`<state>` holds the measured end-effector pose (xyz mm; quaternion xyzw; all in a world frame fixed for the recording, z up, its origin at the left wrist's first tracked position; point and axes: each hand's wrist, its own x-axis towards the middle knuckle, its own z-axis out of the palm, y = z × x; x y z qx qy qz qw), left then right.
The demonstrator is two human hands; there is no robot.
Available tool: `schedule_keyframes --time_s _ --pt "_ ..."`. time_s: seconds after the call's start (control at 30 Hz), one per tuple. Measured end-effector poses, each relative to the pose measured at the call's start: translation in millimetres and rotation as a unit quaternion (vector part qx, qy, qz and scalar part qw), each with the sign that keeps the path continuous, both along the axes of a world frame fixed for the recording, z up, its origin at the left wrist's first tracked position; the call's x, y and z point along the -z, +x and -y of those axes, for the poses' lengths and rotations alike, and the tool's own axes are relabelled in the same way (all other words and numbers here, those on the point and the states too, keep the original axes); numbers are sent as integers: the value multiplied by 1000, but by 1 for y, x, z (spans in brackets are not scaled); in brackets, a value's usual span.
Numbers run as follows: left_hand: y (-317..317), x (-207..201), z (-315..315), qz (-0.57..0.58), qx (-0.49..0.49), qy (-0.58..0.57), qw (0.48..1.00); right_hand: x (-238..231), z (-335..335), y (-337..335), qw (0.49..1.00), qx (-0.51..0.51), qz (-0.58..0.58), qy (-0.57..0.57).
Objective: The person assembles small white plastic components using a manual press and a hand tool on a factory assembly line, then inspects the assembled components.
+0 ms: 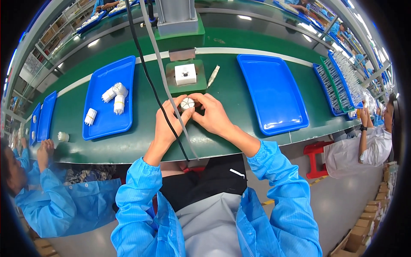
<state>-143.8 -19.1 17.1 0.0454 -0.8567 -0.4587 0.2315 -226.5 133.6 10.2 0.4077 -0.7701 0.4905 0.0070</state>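
Observation:
My left hand (167, 119) and my right hand (212, 115) meet at the middle of the bench. Between their fingertips they grip a round white bundle (187, 103), its end face split into wedge-shaped segments by dark lines. Just beyond it is a white block (185, 74) with a small dark fitting on top, set on a green base plate (171, 84) under a grey metal press column (175, 17). In the blue tray (95, 126) on the left lie several white cylindrical bundles (119, 104) with thin prongs and a pale band.
Another blue tray (274, 92) stands on the right. A pale strip (213, 76) lies beside the base plate. Black and grey cables (150, 84) hang across my left hand. Co-workers sit at both sides; racks of clear parts (342, 81) stand at far right.

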Motion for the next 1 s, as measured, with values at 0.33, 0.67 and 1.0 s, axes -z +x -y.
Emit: schedule_keyframes --time_s 0.33,0.67,1.0 --pt "3 1 -4 54 -19 -1 998 2 -3 2 1000 -10 18 -5" --pt "73 -20 21 -129 7 513 848 11 -47 23 995 22 90 -47" --pt "111 -22 -7 -170 142 698 681 -31 -8 -67 951 262 -73 146"
